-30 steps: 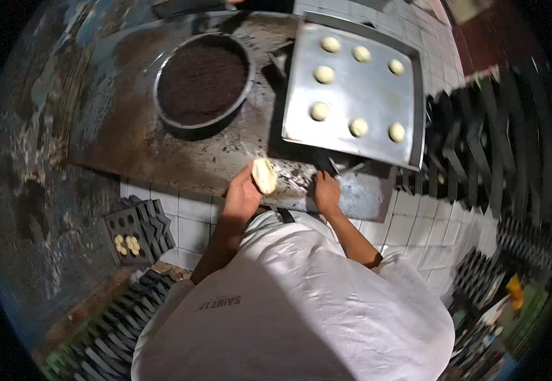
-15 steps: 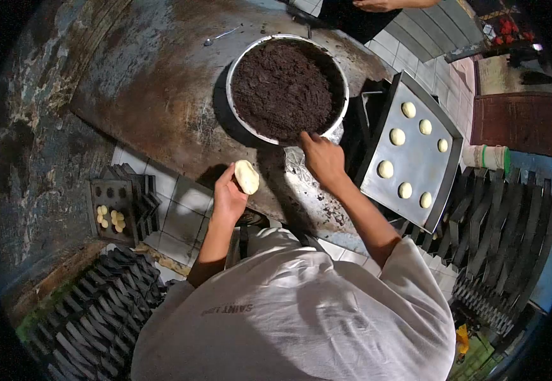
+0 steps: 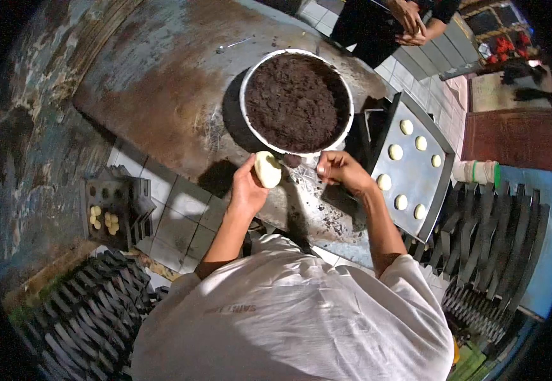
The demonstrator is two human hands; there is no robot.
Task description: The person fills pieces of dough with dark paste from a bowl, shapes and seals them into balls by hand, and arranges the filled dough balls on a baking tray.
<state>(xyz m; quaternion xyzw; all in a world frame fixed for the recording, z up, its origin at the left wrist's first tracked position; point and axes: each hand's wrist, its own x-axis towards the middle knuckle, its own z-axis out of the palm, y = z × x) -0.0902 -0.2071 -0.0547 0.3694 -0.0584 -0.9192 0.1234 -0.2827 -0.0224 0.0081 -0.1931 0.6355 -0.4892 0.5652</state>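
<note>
My left hand (image 3: 249, 189) holds a flattened piece of pale dough (image 3: 268, 169) in its fingers, just in front of the bowl. My right hand (image 3: 344, 173) is closed in a pinch near the bowl's front rim. What it grips is too small to make out. Between that hand and the dough is a dark lump of filling (image 3: 293, 160), apart from the fingertips. Behind both hands stands a large round bowl (image 3: 245, 105), heaped with dark crumbly filling (image 3: 295, 101).
To the right, a metal tray (image 3: 416, 171) bears several dough balls (image 3: 395, 152). A spoon (image 3: 228, 47) lies on the stained table (image 3: 161, 95). Another person's hands (image 3: 409, 22) show beyond the table. Dough pieces sit in a dark tray (image 3: 106, 190) at lower left. Stacked dark racks (image 3: 485, 235) flank me.
My right hand has come back from the bowl's filling toward the dough, and a dark lump now shows beside it. The other person's two hands have come into view together.
</note>
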